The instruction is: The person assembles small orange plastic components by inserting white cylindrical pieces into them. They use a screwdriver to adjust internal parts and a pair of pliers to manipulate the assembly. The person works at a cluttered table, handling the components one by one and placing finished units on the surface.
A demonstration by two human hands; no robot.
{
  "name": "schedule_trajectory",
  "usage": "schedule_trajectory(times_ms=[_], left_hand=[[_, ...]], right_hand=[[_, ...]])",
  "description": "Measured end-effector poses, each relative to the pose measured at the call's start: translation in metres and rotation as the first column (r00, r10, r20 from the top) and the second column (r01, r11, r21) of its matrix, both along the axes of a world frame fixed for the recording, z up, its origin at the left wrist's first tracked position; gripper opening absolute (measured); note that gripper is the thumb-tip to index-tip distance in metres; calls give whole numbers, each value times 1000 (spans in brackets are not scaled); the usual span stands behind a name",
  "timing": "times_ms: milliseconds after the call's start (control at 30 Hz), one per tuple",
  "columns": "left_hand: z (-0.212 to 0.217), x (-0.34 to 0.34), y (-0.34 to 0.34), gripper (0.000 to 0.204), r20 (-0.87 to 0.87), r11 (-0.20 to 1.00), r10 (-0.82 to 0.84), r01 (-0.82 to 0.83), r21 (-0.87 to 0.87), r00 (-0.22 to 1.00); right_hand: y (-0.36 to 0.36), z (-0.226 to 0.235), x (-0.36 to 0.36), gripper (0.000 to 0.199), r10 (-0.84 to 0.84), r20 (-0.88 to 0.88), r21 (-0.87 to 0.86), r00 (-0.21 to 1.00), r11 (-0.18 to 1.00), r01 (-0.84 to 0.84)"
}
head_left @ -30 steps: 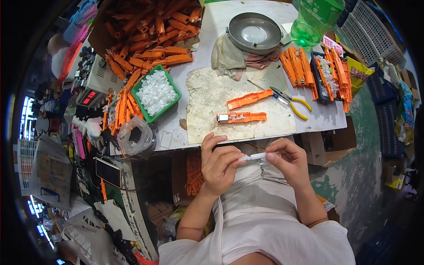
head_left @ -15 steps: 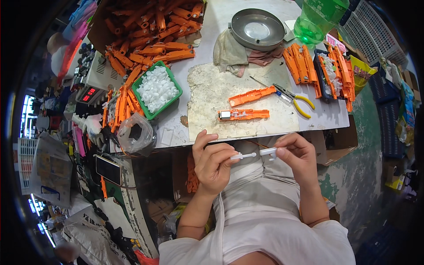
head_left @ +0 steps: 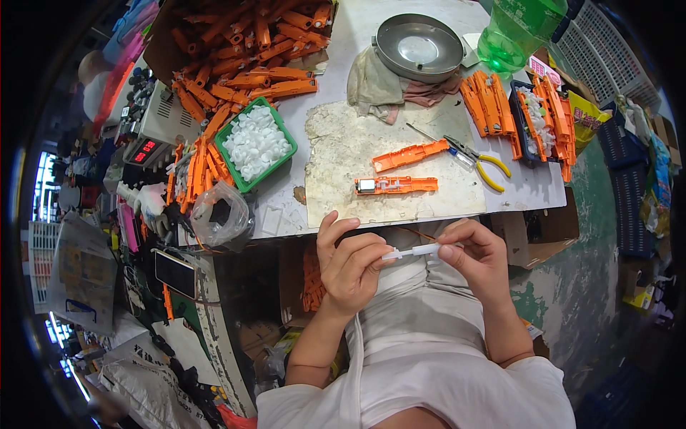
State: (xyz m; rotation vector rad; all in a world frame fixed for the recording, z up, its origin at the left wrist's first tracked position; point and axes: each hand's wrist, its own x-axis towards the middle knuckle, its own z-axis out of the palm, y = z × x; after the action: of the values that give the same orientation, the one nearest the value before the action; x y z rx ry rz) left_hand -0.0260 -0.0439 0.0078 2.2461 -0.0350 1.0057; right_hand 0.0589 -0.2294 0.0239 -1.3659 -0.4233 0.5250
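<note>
Between thumb and fingers, my left hand pinches a small white plastic rod-like part. My right hand grips a white plastic tube-like part. The two parts meet end to end above my lap, just off the table's front edge; how deep one sits in the other I cannot tell. On the worn sheet beyond my hands lies an orange half-shell with a metal block at its left end and white pieces inside. A second orange half-shell rests behind it.
Yellow-handled pliers and a screwdriver lie right of the shells. A green basket of white pieces stands left, before a heap of orange shells. At the back are a metal dish and a green bottle.
My hands have come closer together. The left part's thin end, separate before, now meets the tube in my right hand. The things on the table stay in place.
</note>
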Motion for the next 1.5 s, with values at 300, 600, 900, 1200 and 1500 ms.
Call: schedule_trajectory(times_ms=[300, 600, 900, 1200, 1500], left_hand=[[1, 3, 1, 11, 3, 999, -18, 18, -39, 1000], [-8, 18, 9, 21, -54, 998, -13, 10, -67, 998], [-34, 27, 8, 43, -257, 940, 176, -85, 329, 950], [-44, 34, 4, 48, -343, 880, 276, -92, 466, 898], [-45, 33, 4, 49, -334, 866, 294, -102, 490, 896]], right_hand=[[11, -1, -2, 13, 18, 63, -13, 998, 1000, -17], [17, 7, 22, 17, 31, -183, -106, 983, 993, -51], [24, -18, 68, 17, -64, 294, -414, 954, 891, 187], [37, -24, 73, 14, -18, 270, -430, 963, 893, 137], [41, -26, 79, 18, 151, 724, -478, 673, 813, 332]])
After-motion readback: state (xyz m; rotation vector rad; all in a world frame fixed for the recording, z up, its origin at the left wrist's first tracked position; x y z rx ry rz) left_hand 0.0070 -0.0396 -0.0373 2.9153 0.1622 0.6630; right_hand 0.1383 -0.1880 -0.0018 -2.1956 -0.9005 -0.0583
